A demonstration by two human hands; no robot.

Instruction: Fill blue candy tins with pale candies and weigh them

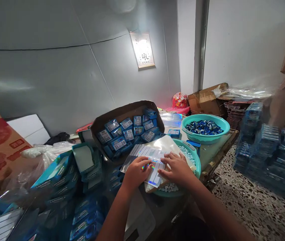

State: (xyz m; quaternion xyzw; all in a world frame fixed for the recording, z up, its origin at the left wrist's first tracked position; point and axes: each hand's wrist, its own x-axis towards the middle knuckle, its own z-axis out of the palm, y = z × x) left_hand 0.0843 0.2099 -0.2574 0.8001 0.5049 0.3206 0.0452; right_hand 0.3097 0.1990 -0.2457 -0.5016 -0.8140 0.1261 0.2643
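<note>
My left hand (135,171) and my right hand (177,168) rest side by side on a sheet of shiny holographic sticker strips (146,154). The sheet lies on clear plastic bags (166,144) spread over a teal bowl (197,165) of small white pellets (168,187). The left thumb and fingers pinch at one strip near the sheet's lower edge. The right hand presses flat, fingers spread, on the sheet's right side. Just beyond the sheet, a tilted cardboard box (122,113) holds several small blue packets (127,132).
A second teal bowl (207,135) of blue caps stands at the table's far right. Blue cartons (64,174) pile up at left, stacked blue packs (265,147) at right on the speckled floor (245,201). Cardboard boxes (206,100) line the back wall.
</note>
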